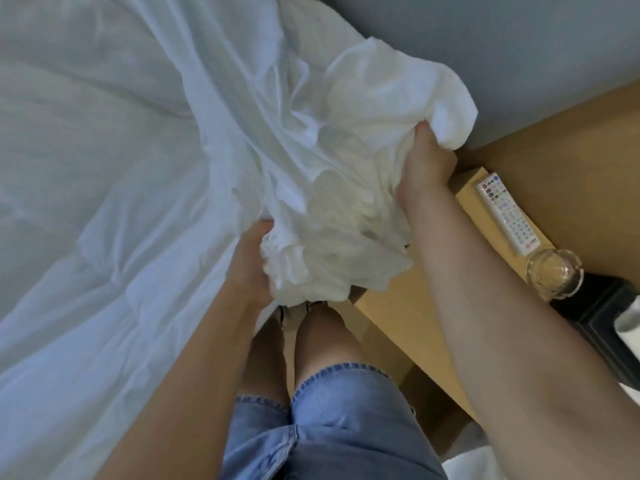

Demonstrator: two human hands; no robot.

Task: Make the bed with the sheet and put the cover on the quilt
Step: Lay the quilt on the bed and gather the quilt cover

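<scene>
Status: the task is at an early stage, as I judge it. The white sheet lies spread over the bed but is creased and slack, with long folds running toward the near corner by the grey headboard. That corner is not tucked. No quilt that I can tell apart from the sheet is in view, so I take the cover step as not yet begun.

Location of the work item: the loose end of the sheet is gathered into a thick bunch held above the bed's corner, between my two hands. I cannot tell whether this bunch is only the sheet or includes a second piece of cloth.

Grip state:
- Left hand: grips the lower end of the bunch; the fingers are curled into the cloth and mostly hidden by it.
- Right hand: grips the upper end; the thumb presses on top, and the other fingers are buried in the folds.

Remaining, as I judge it: pull the end taut, tuck the corner, smooth the creases, then cover the quilt.

Nearby: a remote control and a glass ashtray rest on the bedside surface, just beside the bunch.
</scene>
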